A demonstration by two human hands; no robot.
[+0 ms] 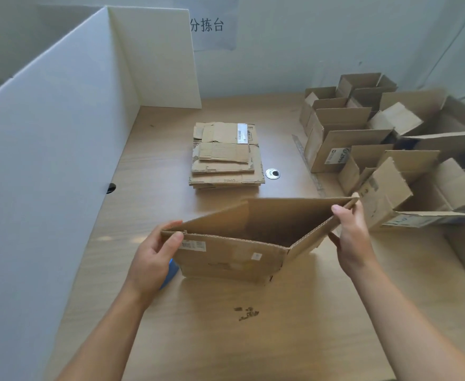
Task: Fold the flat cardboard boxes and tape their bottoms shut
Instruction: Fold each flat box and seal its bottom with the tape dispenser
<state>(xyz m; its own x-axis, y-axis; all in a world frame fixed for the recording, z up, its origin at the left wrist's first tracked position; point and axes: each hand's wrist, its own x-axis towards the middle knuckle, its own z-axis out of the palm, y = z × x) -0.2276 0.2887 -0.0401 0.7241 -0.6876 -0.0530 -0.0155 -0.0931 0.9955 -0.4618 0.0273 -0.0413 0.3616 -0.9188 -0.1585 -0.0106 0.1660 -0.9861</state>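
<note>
Cardboard box (234, 259), half opened into a diamond above the wooden table (294, 339): left hand (154, 259) pinches its left corner, right hand (353, 237) pinches its right corner. Stack of flat boxes (227, 155) lies beyond at table centre. Folded boxes (363, 138) stand open at right.

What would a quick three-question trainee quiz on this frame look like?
1. True or false: the left hand and right hand both grip the half-opened box.
2. The stack of flat boxes lies: A) beyond the held box; B) under it; C) inside it.
3. Fill in: the erected boxes stand on the person's ___ side.
Key: 1 true; 2 A; 3 right.
</note>
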